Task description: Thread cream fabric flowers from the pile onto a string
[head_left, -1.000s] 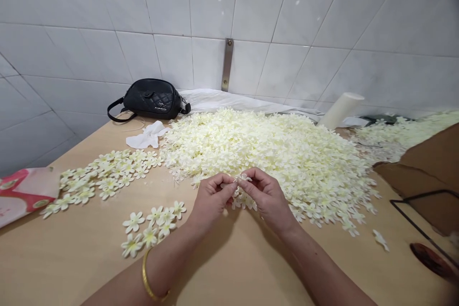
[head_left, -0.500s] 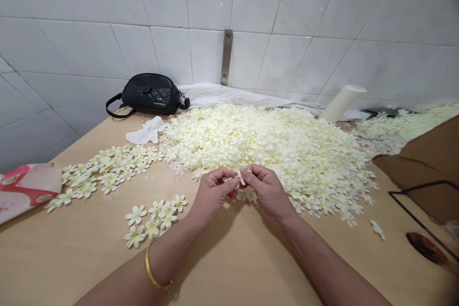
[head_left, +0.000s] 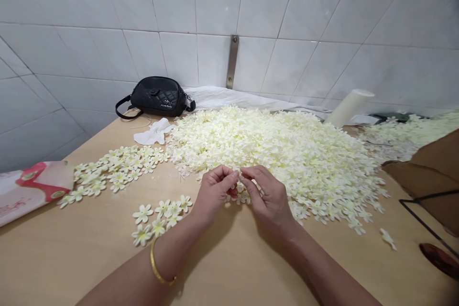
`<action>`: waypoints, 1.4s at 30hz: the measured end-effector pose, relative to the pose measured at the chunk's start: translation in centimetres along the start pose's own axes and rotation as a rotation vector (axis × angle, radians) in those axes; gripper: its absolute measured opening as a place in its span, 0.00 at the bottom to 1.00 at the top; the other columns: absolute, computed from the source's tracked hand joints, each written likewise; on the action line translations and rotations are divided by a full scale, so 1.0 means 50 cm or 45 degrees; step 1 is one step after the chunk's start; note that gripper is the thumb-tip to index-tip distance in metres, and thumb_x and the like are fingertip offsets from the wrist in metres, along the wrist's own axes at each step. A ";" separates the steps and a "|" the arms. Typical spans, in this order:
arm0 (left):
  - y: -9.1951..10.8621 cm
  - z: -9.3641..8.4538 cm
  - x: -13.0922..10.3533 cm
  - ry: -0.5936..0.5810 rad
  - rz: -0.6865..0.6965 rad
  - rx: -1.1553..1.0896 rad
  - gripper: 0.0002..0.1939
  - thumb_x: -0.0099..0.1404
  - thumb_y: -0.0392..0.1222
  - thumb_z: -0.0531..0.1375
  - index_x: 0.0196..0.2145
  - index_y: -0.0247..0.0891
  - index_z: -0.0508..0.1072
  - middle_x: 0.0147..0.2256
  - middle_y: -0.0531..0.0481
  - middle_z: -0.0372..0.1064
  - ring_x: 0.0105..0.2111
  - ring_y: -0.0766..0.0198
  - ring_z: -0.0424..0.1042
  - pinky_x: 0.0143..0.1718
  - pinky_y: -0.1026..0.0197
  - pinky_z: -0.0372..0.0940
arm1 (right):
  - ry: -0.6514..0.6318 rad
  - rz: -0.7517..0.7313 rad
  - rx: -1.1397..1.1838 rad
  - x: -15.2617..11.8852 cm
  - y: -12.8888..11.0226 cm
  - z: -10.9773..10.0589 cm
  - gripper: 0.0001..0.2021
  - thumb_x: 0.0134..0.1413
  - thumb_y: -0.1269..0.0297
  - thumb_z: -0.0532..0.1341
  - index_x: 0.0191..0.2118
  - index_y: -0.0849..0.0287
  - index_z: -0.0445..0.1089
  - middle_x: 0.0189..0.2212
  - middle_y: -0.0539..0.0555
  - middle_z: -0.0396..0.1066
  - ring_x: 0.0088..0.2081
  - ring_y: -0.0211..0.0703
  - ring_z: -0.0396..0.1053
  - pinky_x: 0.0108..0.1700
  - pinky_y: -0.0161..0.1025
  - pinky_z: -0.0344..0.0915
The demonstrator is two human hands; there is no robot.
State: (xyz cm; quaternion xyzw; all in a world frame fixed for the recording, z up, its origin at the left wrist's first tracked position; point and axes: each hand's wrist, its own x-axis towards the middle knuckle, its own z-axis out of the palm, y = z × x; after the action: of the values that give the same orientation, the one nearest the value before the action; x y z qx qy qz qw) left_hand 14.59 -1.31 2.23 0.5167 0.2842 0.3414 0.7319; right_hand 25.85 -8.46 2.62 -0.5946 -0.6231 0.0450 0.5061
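Observation:
My left hand [head_left: 215,192] and my right hand [head_left: 269,195] meet over the near edge of a large heap of pale yellow-white artificial flowers [head_left: 265,143]. Between the fingertips is a small white flower [head_left: 237,172], mostly covered by them. The left thumb and fingers are closed in a pinch on it; the right thumb and forefinger also close on it from the other side. A gold bangle circles my left wrist. Left of that forearm, several single flowers [head_left: 158,225] lie face up, and a spread of more flowers [head_left: 120,167] lies farther left.
A black quilted bag [head_left: 158,95] and a crumpled white tissue [head_left: 153,132] sit at the back left. A red-and-white bag [head_left: 36,189] lies at the left edge. On the right are a white roll [head_left: 349,107], brown cardboard [head_left: 430,172] and a stray flower [head_left: 388,238].
My right thumb has slid down from the top of the flower, and the right fingers have changed their hold. The whole view has shifted slightly, so objects appear farther right.

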 end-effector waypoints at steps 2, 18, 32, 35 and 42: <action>-0.003 -0.002 0.001 -0.049 -0.011 -0.031 0.11 0.53 0.45 0.60 0.22 0.35 0.65 0.16 0.55 0.61 0.17 0.71 0.60 0.23 0.66 0.57 | -0.018 0.064 0.012 -0.001 0.001 0.001 0.09 0.54 0.69 0.51 0.37 0.56 0.67 0.32 0.54 0.67 0.35 0.42 0.65 0.37 0.39 0.61; 0.002 0.009 -0.005 -0.035 -0.001 0.094 0.10 0.49 0.42 0.63 0.22 0.35 0.65 0.16 0.56 0.62 0.18 0.71 0.61 0.23 0.66 0.57 | -0.028 0.457 0.385 0.005 0.008 -0.005 0.08 0.52 0.63 0.54 0.27 0.59 0.66 0.23 0.48 0.62 0.27 0.36 0.59 0.30 0.33 0.57; 0.000 0.002 0.007 -0.023 -0.060 -0.202 0.10 0.48 0.41 0.63 0.21 0.35 0.65 0.16 0.55 0.63 0.17 0.70 0.62 0.24 0.65 0.59 | 0.129 0.534 0.477 0.022 0.015 -0.035 0.10 0.52 0.59 0.54 0.26 0.59 0.63 0.20 0.47 0.60 0.26 0.36 0.58 0.31 0.34 0.56; -0.006 -0.002 0.010 0.008 -0.050 -0.213 0.10 0.48 0.41 0.63 0.21 0.35 0.65 0.16 0.56 0.62 0.17 0.71 0.61 0.23 0.66 0.58 | 0.298 0.383 0.119 0.043 0.007 -0.072 0.09 0.53 0.60 0.53 0.27 0.58 0.63 0.22 0.49 0.61 0.26 0.37 0.58 0.30 0.35 0.55; -0.002 -0.006 0.013 0.019 -0.024 -0.216 0.11 0.47 0.43 0.63 0.20 0.35 0.65 0.15 0.56 0.61 0.17 0.71 0.60 0.22 0.66 0.58 | 0.347 -0.100 -0.913 0.139 0.054 -0.129 0.09 0.55 0.68 0.48 0.29 0.59 0.64 0.27 0.55 0.66 0.33 0.44 0.60 0.37 0.41 0.53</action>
State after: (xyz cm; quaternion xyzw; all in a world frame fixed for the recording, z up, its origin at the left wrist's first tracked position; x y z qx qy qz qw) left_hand 14.78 -0.66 2.03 0.4477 0.2645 0.3613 0.7740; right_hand 33.68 -5.76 7.97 -0.7100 -0.5488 -0.2746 0.3456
